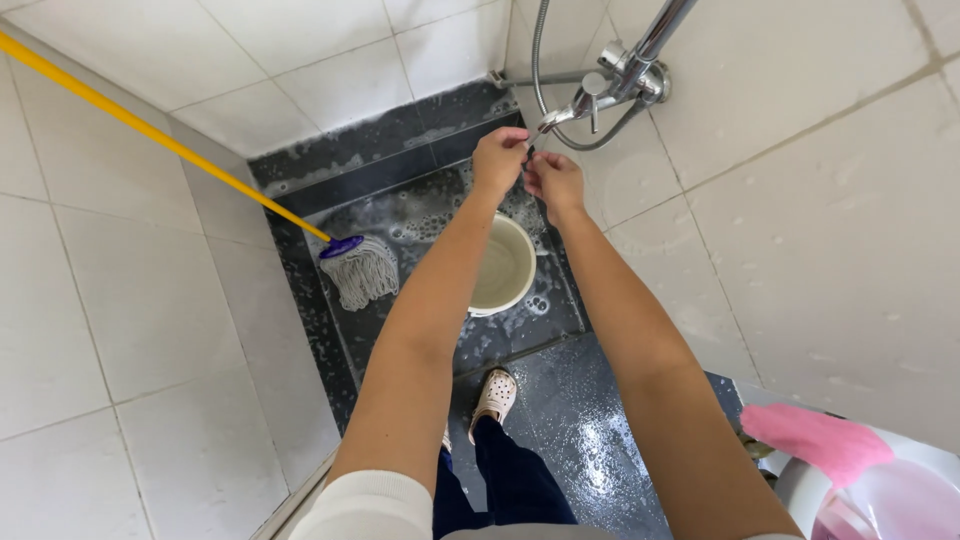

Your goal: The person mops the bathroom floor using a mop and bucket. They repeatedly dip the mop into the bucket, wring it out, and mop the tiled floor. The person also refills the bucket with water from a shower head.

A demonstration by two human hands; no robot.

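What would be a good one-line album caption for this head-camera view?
Both hands, left hand and right hand, meet at a shower tap above a bucket, mop on soapy floor.

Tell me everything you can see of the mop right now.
The mop leans in the shower's left corner. Its long yellow handle slants from the upper left edge of the picture down to a purple collar, which holds a head of pale grey-white strings. The strings splay on the dark, wet, soapy floor tiles, left of the cream bucket and apart from it. Neither hand touches it.
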